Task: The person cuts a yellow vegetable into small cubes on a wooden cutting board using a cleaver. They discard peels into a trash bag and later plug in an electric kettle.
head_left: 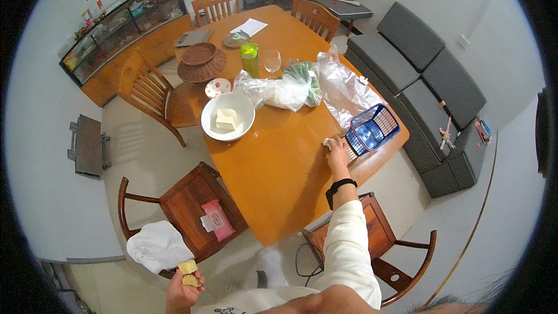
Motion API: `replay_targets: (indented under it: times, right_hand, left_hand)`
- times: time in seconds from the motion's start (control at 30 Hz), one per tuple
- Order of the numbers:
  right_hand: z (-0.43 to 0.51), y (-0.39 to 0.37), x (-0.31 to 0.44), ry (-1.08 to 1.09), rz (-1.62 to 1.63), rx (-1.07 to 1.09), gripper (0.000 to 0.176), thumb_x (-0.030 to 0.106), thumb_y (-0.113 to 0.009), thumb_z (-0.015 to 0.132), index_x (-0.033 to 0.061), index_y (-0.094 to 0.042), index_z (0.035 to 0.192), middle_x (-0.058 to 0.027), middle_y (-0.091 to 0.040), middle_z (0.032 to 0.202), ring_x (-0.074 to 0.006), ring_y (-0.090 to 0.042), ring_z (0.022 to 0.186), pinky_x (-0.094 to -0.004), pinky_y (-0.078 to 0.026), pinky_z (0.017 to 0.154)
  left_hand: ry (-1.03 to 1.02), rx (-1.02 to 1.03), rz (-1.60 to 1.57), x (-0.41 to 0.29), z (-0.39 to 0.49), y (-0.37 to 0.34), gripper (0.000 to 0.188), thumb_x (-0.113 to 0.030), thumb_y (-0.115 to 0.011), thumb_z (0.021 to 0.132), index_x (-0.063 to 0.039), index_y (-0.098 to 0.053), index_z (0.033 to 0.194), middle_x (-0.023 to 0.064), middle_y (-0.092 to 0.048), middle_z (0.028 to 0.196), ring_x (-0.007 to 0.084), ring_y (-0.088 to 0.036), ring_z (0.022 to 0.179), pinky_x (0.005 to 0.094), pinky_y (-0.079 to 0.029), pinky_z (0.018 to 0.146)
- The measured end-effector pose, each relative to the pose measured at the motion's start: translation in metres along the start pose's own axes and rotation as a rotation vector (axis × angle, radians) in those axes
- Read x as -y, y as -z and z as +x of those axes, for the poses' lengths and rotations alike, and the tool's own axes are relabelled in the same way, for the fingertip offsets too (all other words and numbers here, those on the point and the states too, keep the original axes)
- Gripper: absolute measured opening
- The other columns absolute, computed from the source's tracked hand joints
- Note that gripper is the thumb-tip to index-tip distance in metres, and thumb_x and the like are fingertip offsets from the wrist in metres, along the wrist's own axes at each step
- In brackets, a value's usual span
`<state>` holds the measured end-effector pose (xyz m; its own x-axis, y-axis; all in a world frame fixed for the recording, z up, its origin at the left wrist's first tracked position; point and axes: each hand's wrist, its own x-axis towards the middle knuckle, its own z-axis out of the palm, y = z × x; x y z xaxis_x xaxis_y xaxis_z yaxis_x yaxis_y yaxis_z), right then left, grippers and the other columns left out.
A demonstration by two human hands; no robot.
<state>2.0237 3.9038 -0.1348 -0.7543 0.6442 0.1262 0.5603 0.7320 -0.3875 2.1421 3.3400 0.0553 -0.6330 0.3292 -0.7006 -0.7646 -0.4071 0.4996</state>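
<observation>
My right hand (338, 155) reaches out over the wooden table (266, 174) and pinches a small white wad (328, 142), perhaps tissue, against the tabletop. Just beyond it stands a blue plastic basket (374, 128) with slatted sides. Low at the left, my left hand (186, 290) holds yellowish pieces (188, 267); what they are is unclear. A white cloth (158, 246) hangs over the chair beside that hand. On the table's left side, a white bowl (209, 128) contains a pale block (226, 119), seemingly tofu.
Plastic bags (279, 93) with greens (303, 76), a green-lidded bottle (250, 61), a wine glass (272, 61) and a wicker basket (201, 63) stand farther back. A pink wipes pack (219, 220) lies on the left wooden chair (183, 200). Another chair (379, 226) is under my right arm.
</observation>
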Motion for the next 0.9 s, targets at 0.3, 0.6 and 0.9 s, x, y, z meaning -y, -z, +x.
replay_targets:
  times: [0.3,0.6,0.9]
  right_hand:
    - [-0.012,-0.011,-0.009,-0.071,0.171,0.018,0.019,0.011,-0.052,0.075,0.0030,-0.061,0.090,-0.0227,-0.059,0.083,-0.0386,-0.057,0.078,-0.0442,-0.046,0.069]
    - [-0.238,-0.007,0.059,-0.160,0.999,0.385,0.006,0.004,-0.059,0.075,-0.0002,-0.060,0.079,-0.0020,-0.058,0.069,-0.0104,-0.054,0.059,-0.0262,-0.044,0.052]
    - [-0.415,0.057,0.209,0.127,0.935,0.918,0.020,0.010,-0.060,0.077,0.0002,-0.059,0.094,0.0018,-0.056,0.078,-0.0062,-0.048,0.066,-0.0209,-0.038,0.058]
  left_hand:
    - [-0.037,-0.034,-0.071,0.019,-0.011,-0.015,0.038,-0.040,-0.035,0.089,-0.008,-0.048,0.105,0.0067,-0.054,0.087,0.0221,-0.052,0.076,0.0334,-0.044,0.059]
    - [-0.188,0.158,-0.146,0.031,-0.063,0.016,0.040,-0.039,-0.039,0.089,-0.005,-0.048,0.109,0.0073,-0.055,0.091,0.0208,-0.053,0.081,0.0334,-0.046,0.064]
    - [-0.482,0.292,-0.290,0.072,-0.170,0.136,0.041,-0.039,-0.045,0.087,-0.003,-0.048,0.107,0.0079,-0.054,0.093,0.0215,-0.053,0.082,0.0341,-0.046,0.064]
